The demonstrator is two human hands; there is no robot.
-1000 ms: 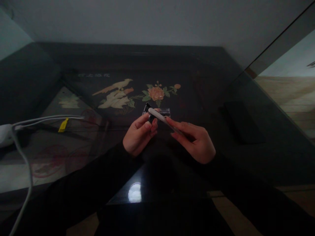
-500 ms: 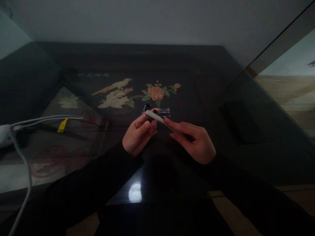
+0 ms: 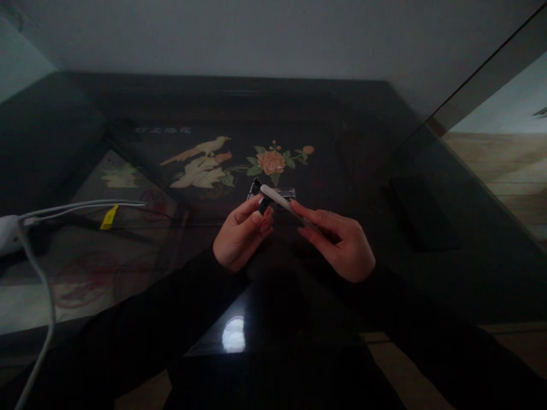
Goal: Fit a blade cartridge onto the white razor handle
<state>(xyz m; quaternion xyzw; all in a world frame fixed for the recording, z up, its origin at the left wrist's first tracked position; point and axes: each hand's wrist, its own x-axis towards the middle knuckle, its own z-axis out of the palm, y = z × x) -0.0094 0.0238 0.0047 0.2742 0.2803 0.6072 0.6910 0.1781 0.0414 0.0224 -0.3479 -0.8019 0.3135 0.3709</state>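
Observation:
My left hand (image 3: 239, 236) is closed, with thumb and fingertips pinching a small black piece (image 3: 264, 206) whose kind I cannot make out. Between the thumb and fingers of my right hand (image 3: 339, 242) is a slim pale-grey stick (image 3: 282, 200) with a rounded end. It slants up to the left, and that end lies over or against the top of the black piece. Just beyond the hands, a small clear case (image 3: 289, 192) sits on the dark glass tabletop (image 3: 342, 165), partly hidden by the stick and fingers. A small black part (image 3: 257, 182) shows beside the left fingertips.
White cables (image 3: 85, 204) with a yellow tag (image 3: 109, 217) run from a white block (image 3: 8, 233) at the left. A flat dark object (image 3: 423, 213) lies to the right. A bird-and-flower picture (image 3: 270, 162) shows under the glass, and a pale wall (image 3: 222, 37) stands behind.
The stick's rounded end has shifted slightly right and up along the black piece, uncovering more of it. My right hand has moved a little with it; the left hand has hardly moved.

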